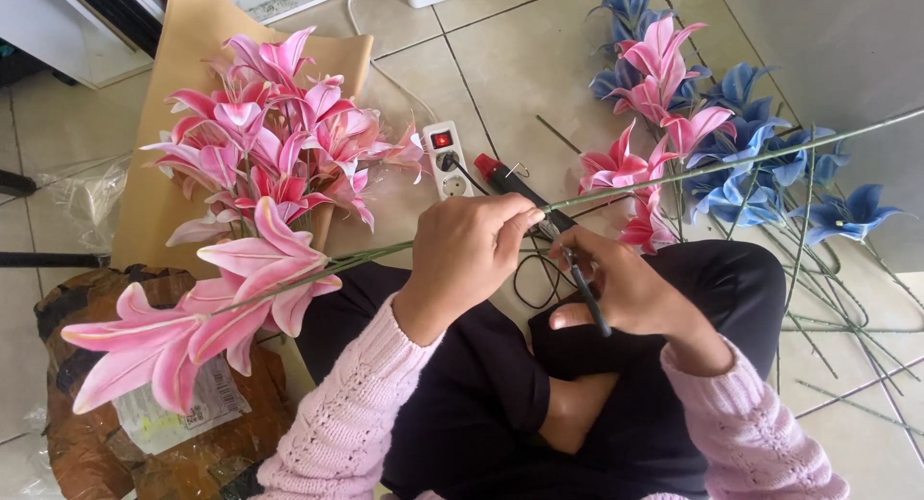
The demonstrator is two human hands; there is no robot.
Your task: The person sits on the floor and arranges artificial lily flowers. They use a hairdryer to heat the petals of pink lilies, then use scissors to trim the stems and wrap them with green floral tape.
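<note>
L hand (467,250) pinches pink lily stem (385,253) lying left-right across lap; R hand (626,283) grips dark tool (587,293) just beside it

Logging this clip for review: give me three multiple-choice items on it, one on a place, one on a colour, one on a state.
1. Where do the blue artificial flowers lie?
A. on the tiled floor
B. on the brown paper
C. on the person's lap

2. What colour is the bloom on the long green stem?
A. blue
B. pink
C. yellow

3. How is that stem held?
A. lying loose
B. by the right hand only
C. by the left hand, with the right hand beside it

Answers: 1 A, they spread over the tiles; 2 B, the pink lily ends it; 3 C, left fingers pinch the stem.
</note>
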